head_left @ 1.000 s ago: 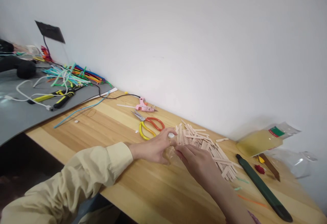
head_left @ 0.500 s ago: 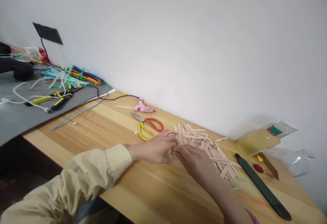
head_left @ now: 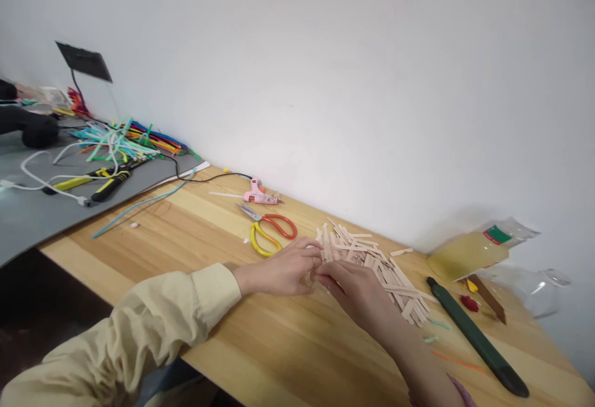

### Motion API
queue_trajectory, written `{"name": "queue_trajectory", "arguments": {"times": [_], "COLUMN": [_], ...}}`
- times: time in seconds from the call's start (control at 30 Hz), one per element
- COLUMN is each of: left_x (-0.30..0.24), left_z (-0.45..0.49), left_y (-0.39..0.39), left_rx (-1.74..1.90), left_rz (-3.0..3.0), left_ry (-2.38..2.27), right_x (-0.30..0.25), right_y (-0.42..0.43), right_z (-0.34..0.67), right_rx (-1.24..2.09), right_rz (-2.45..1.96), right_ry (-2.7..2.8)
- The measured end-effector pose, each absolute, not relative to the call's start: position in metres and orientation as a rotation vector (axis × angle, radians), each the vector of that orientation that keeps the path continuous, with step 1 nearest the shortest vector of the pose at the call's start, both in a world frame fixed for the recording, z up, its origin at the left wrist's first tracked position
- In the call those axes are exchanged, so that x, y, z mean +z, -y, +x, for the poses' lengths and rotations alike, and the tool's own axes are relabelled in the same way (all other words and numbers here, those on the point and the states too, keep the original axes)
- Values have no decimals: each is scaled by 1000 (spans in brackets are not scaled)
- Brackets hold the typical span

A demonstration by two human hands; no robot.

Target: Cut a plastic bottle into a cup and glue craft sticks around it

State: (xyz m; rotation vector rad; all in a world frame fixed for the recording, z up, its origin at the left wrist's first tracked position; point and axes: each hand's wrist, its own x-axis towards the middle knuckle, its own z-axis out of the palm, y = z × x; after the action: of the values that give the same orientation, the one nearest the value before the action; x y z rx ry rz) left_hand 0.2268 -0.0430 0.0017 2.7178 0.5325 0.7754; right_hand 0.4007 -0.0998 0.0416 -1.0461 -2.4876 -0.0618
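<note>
My left hand rests low over the wooden table, its fingers curled inward. My right hand meets it from the right, fingertips pinched together against the left fingers. Something small and pale, perhaps see-through, shows between the two hands, but the fingers cover most of it and I cannot make out its kind. Just beyond the hands lies a loose heap of flat wooden craft sticks. Scissors with one red and one yellow handle lie left of the heap, close behind my left hand.
A pink glue gun lies near the wall. Pipe cleaners, yellow-black pliers and white cable are on the grey mat. At right are a dark green bar-shaped tool, a yellowish bottle and a clear bottle.
My right hand has shifted very slightly while its fingertips stay at the left hand. The view has moved a little; the things on the table lie as before.
</note>
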Motion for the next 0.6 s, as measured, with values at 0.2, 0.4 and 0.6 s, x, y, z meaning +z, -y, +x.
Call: {"name": "queue_trajectory", "arguments": {"times": [0.2, 0.4, 0.6], "left_x": [6, 9, -2], "left_z": [229, 231, 233], "left_y": [46, 49, 44], "left_rx": [740, 789, 829], "left_rz": [2725, 2736, 2806], "left_ry": [-604, -617, -627], "right_x": [41, 41, 36], "right_y": [98, 98, 95], "right_z": [403, 403, 403], "right_rx": [113, 262, 316], "right_rz": [-1090, -1321, -1273], "right_ry": [2445, 2391, 2403]}}
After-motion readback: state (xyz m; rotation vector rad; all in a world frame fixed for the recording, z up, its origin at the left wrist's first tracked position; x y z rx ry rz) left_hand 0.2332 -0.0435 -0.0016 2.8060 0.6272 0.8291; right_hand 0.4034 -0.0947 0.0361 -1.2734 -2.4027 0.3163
